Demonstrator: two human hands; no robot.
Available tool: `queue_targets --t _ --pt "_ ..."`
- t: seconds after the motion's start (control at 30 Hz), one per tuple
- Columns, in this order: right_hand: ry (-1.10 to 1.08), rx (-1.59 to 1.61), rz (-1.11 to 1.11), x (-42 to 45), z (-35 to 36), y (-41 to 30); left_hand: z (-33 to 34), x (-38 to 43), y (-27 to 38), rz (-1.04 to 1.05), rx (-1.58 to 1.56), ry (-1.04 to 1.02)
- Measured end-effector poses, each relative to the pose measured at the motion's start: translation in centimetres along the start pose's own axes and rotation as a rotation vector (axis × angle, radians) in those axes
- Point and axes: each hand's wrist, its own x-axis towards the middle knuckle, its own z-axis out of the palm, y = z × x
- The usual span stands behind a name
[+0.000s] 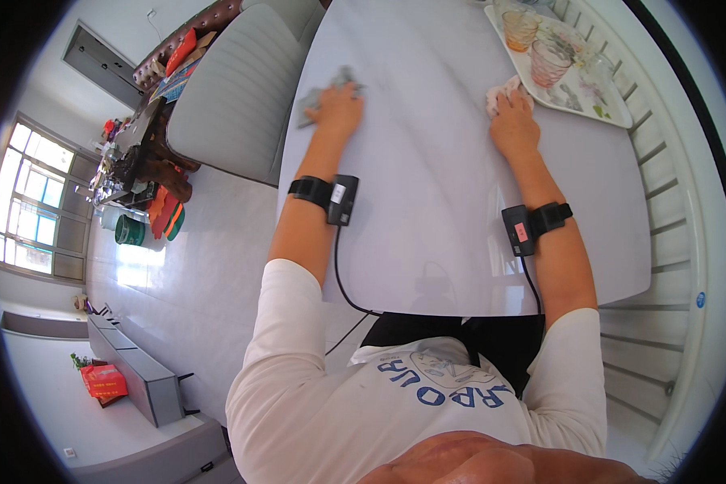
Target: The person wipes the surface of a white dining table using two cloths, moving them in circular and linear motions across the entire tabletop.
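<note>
My left hand (340, 109) presses a grey cloth (308, 107) onto the glossy marbled table (423, 181), near its left edge. Hand and cloth are slightly blurred. Over on the right, my right hand (514, 124) has its fingers on a bunched pale pink cloth (493, 99), right beside a white floral tray (605, 112). An amber glass (519, 33) and a pink glass (549, 65) stand on that tray. Much of each cloth is hidden under the fingers.
Along the right side runs a white slatted railing (671, 227), close to the tray. A grey upholstered chair (236, 91) stands against the table's left side. Black cables (339, 266) hang from the wrist devices over the table's near edge. Further left is a green bucket (130, 230).
</note>
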Motion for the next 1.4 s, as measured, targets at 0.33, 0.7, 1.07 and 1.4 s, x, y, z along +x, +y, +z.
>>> queue_targets --t 0.33,0.7,1.07,1.4 --pt "-0.026 -0.035 -0.002 0.2 -0.1 -0.2 1.2 -10.5 11.4 0.923 -0.161 -0.345" --pt "0.087 0.097 -0.023 -0.2 0.1 -0.3 -3.2 -6.6 2.1 0.048 0.040 -0.230" --pt "0.047 0.116 -0.007 0.2 0.3 -0.1 -2.9 -16.5 4.1 0.663 -0.035 -0.306" --pt "0.036 0.087 0.030 0.1 0.1 -0.5 -3.3 -13.5 4.8 0.381 0.069 -0.321"
